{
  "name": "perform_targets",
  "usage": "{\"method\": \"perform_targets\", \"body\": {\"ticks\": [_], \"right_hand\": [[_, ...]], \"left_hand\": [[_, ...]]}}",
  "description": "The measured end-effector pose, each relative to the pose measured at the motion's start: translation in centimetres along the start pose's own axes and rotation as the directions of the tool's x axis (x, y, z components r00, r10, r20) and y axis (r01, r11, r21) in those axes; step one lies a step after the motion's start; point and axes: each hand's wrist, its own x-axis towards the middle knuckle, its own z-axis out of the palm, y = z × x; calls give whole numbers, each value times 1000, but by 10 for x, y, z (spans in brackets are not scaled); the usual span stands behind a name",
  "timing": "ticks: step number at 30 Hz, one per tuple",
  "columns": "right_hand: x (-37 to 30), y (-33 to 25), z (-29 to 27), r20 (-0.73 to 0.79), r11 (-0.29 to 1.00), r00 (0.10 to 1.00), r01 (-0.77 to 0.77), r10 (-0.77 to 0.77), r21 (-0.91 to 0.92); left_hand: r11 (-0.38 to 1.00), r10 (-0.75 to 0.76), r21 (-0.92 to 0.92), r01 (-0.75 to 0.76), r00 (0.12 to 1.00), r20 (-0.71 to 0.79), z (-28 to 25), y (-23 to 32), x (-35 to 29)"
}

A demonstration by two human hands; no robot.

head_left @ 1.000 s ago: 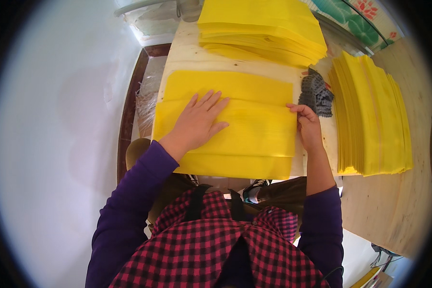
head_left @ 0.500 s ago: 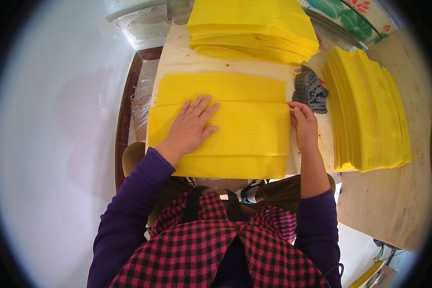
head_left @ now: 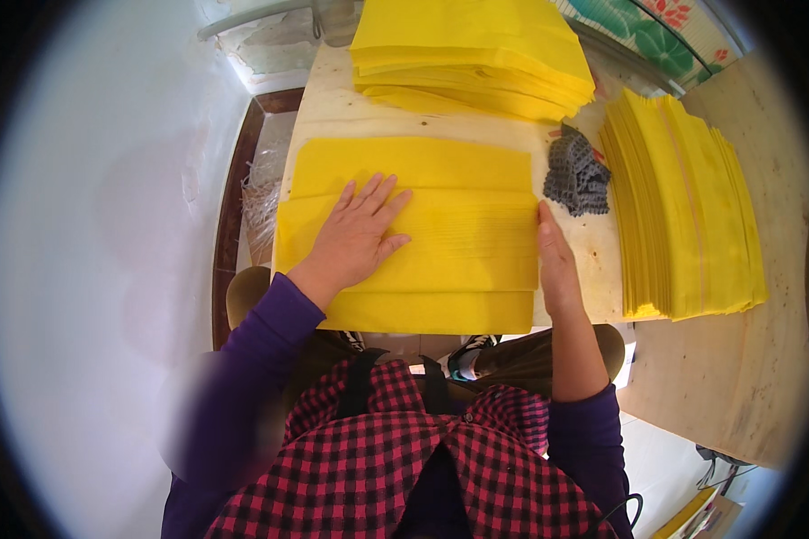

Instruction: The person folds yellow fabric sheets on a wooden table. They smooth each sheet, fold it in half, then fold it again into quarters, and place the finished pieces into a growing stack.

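Observation:
A yellow fabric sheet (head_left: 449,242) lies folded on the wooden table, with one fold line across its upper part and another near its front edge. My left hand (head_left: 355,229) rests flat on its left half, fingers spread. At the sheet's right edge my right hand (head_left: 555,260) stands on its side, fingers straight and close together, holding nothing. Its far fingers are partly hidden behind the thumb side. Just beyond that hand sits a crumpled piece of dark grey patterned cloth (head_left: 577,172).
A tall pile of yellow fabric (head_left: 467,45) stands at the far side of the table (head_left: 328,108). Another yellow stack (head_left: 683,207) of folded pieces stands at the right. A white wall (head_left: 108,251) runs along the left, and clear plastic wrap (head_left: 261,193) lies beside the table.
My right hand has gone from a pinch at the sheet's right edge to straight fingers set along that edge. The left hand stays in place on the sheet.

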Motion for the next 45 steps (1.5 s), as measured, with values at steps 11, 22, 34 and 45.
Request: {"method": "perform_targets", "body": {"ticks": [11,22,34,45], "right_hand": [[-13,8,6,35,973,997,78,-72,-219],[4,-11,7,65,808,935,335,-349,-484],[44,-4,84,359,384,917,398,-171,-833],[37,22,82,338,323,908,406,-248,-855]], "left_hand": [[1000,15,7,-16,999,35,0,4,3],[997,19,-70,-19,1000,-1,9,-2,0],[996,-5,-90,-1,998,-61,14,-1,-1],[987,-108,-133,90,986,-129,12,28,-28]]}}
